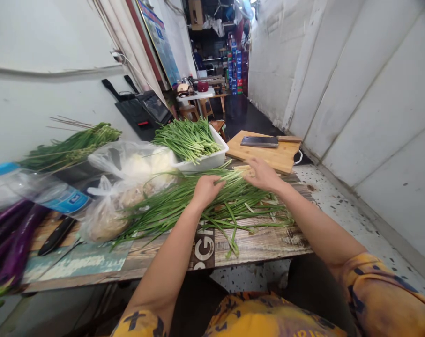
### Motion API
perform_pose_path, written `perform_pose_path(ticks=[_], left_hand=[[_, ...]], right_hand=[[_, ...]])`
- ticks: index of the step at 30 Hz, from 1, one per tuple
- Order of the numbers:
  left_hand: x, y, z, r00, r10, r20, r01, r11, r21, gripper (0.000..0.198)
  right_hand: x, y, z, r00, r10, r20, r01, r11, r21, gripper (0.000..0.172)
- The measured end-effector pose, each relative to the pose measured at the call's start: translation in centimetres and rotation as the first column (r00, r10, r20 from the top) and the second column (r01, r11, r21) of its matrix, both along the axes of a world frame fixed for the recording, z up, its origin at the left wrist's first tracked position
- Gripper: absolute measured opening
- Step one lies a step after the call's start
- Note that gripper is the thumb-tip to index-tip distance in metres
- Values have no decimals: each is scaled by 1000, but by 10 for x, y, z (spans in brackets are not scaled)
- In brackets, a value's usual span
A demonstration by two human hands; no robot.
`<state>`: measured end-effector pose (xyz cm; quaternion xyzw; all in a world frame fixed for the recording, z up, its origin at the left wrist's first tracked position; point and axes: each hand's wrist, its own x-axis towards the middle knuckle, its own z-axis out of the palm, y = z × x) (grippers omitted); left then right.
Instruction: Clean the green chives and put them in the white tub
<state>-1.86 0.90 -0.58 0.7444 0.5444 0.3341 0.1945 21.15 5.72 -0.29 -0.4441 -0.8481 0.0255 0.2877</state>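
Long green garlic chives [184, 203] lie in a loose heap across the wood-patterned table [156, 255]. With its fingers closed around a bunch of them, my left hand [207, 191] rests over the middle of the heap. My right hand [260, 174] pinches the pale stem ends of the same bunch, close to the cutting board's near edge. Behind the hands, a white plastic basin [214, 159] holds more chives [187, 139], laid side by side. Stray stalks spread toward the table's front edge.
A cleaver [259, 141] lies on the wooden cutting board [235, 146] at the back right. Left of the heap are knotted plastic bags [105, 217], a water bottle [63, 196], a black-handled knife [57, 235] and purple eggplants [22, 238]. More greens [75, 145] lie against the wall.
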Motion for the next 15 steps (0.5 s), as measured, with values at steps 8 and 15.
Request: perform_pose_path(ticks=[8,15], left_hand=[[1,1,-1,974,9,228,6,998,-65,28],[2,-1,1,987,58,151,-59,998,0,27]], right_hand=[[-27,-8,-8,757,64,-650,-417,813,-406,37],[-24,0,-7,813,-257,-523,-43,868,-495,29]])
